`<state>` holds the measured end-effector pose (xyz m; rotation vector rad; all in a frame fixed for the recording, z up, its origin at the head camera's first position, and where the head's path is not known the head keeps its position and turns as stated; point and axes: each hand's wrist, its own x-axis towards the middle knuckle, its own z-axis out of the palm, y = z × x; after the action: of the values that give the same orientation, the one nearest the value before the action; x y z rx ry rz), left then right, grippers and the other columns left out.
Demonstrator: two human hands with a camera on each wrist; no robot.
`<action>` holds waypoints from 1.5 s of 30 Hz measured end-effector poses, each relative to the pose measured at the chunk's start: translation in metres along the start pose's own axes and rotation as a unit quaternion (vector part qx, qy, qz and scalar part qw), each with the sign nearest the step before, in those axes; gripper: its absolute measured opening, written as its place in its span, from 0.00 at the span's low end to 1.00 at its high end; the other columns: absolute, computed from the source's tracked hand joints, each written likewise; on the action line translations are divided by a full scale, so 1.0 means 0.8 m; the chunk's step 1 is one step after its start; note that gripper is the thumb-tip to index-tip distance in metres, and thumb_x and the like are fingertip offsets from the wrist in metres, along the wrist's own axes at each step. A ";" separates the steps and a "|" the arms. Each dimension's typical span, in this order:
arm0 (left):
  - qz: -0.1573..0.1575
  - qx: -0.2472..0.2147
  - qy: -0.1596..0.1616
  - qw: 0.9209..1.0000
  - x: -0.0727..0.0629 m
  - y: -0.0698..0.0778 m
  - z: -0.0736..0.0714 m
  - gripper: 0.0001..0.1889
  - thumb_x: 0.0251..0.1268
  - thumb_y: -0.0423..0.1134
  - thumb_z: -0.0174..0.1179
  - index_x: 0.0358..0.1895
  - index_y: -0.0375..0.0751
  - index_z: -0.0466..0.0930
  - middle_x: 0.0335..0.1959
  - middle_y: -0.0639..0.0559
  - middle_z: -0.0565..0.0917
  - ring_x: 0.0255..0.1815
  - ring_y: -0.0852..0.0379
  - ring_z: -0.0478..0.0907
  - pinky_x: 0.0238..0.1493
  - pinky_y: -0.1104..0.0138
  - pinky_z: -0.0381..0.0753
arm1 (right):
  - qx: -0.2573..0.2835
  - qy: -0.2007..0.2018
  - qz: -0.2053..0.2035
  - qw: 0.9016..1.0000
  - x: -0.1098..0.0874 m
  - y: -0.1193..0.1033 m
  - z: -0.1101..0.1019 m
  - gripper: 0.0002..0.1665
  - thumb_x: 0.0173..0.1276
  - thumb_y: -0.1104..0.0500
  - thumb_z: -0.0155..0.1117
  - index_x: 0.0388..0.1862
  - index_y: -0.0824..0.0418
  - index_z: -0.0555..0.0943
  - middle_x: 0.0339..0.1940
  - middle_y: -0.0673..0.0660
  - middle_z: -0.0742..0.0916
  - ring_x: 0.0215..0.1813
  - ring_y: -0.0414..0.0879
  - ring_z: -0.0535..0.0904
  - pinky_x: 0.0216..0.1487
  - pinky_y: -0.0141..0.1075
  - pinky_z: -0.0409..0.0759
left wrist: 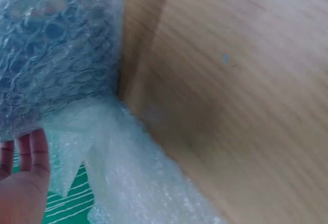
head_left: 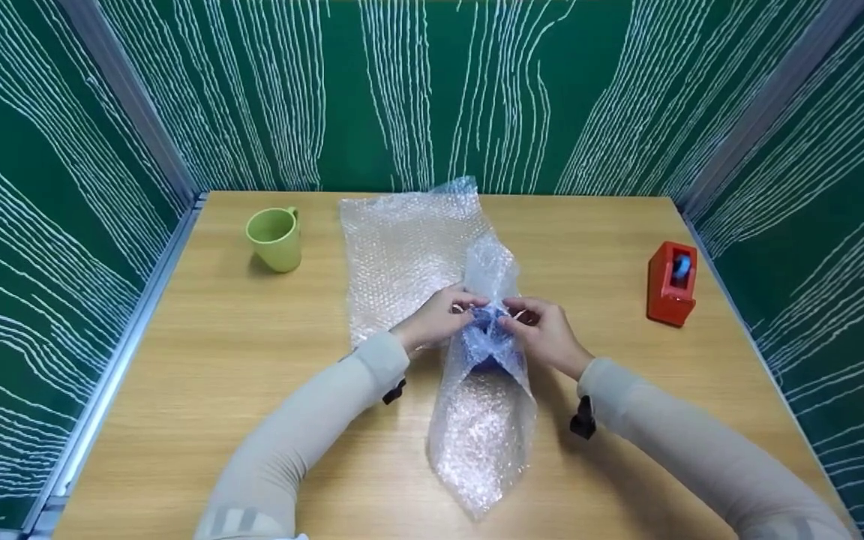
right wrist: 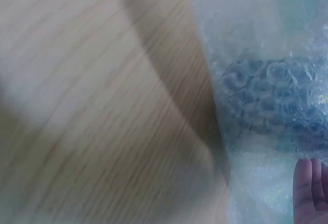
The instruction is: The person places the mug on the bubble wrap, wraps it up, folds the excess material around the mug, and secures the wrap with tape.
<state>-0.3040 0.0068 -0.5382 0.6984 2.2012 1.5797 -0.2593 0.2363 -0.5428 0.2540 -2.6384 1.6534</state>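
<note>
A blue object (head_left: pixel 487 364) stands near the table's middle inside a sheet of bubble wrap (head_left: pixel 481 427); the layers over it hide its kind. From the left, my left hand (head_left: pixel 438 316) pinches the wrap at the top of the object. My right hand (head_left: pixel 550 336) grips the wrap on the opposite side, with its thumb and forefinger close to the left hand's. One end of the sheet stretches toward me in a point, the other rises behind the hands. In both wrist views the bubbly layer (left wrist: pixel 61 75) covers the blue shape, fingertips below it.
A second bubble wrap sheet (head_left: pixel 402 247) lies flat behind and left of the hands. The green mug (head_left: pixel 276 241) stands at the back left. On the right sits a red tape dispenser (head_left: pixel 670 285) with a blue roll. Green walls (head_left: pixel 379 97) border the wooden table (head_left: pixel 252 390).
</note>
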 end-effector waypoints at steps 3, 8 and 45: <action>0.000 -0.008 -0.001 1.000 -0.001 -0.003 0.001 0.24 0.72 0.24 0.58 0.69 0.34 0.83 0.68 0.39 0.80 0.63 0.44 0.82 0.62 0.63 0.87 | 0.008 0.009 0.015 1.000 0.003 0.000 0.005 0.24 0.72 0.67 0.73 0.65 0.74 0.84 0.44 0.66 0.90 0.41 0.41 0.82 0.43 0.24 0.82; 0.001 -0.001 0.004 1.000 0.001 -0.004 0.007 0.24 0.73 0.26 0.58 0.70 0.34 0.83 0.72 0.39 0.79 0.73 0.41 0.76 0.75 0.56 0.80 | 0.041 0.021 0.019 0.999 0.007 0.002 0.012 0.28 0.71 0.71 0.72 0.69 0.77 0.80 0.39 0.59 0.87 0.39 0.38 0.79 0.42 0.24 0.79; 0.024 -0.038 0.101 0.994 0.011 -0.023 0.019 0.32 0.68 0.32 0.70 0.73 0.31 0.70 0.67 0.36 0.69 0.64 0.41 0.73 0.62 0.58 0.81 | 0.073 -0.015 -0.037 0.997 0.016 0.016 0.022 0.16 0.76 0.70 0.68 0.59 0.75 0.85 0.53 0.68 0.90 0.50 0.38 0.85 0.52 0.26 0.84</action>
<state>-0.3064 0.0188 -0.5603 0.5951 2.2657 1.8200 -0.2725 0.2240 -0.5606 0.3780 -2.4971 1.8346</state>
